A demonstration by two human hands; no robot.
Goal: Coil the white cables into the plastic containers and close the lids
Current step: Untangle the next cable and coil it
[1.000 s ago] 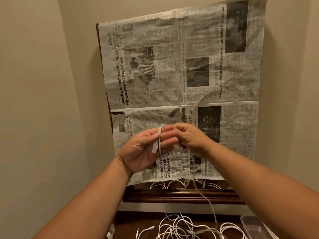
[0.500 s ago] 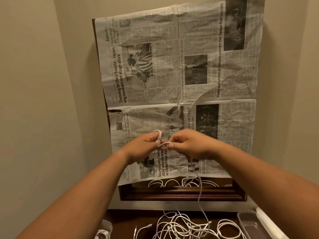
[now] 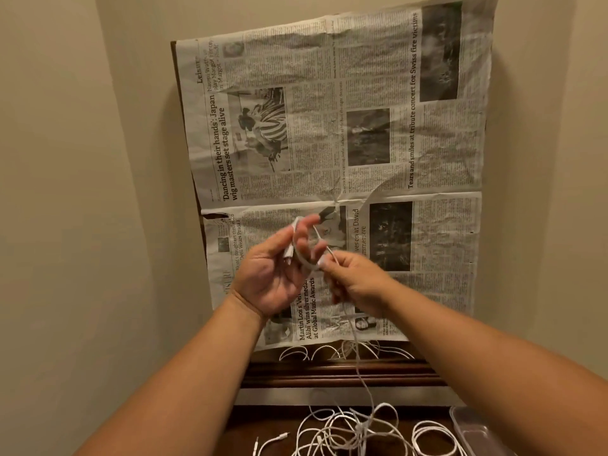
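Newspaper point(image 3: 329, 133) covers the wall above a dark wooden tabletop point(image 3: 263, 422). Left hand point(image 3: 273, 278) is palm-up, white cable point(image 3: 301, 258) looped round its curled fingers. Right hand point(image 3: 358, 281) pinches that cable, tail dropping to the cable pile point(image 3: 355, 432).

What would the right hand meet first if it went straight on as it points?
Likely the left hand, just beyond the white cable loop that the right hand pinches; depth unclear.

Left hand point(image 3: 273, 278), right hand point(image 3: 360, 284) bare (forearms too).
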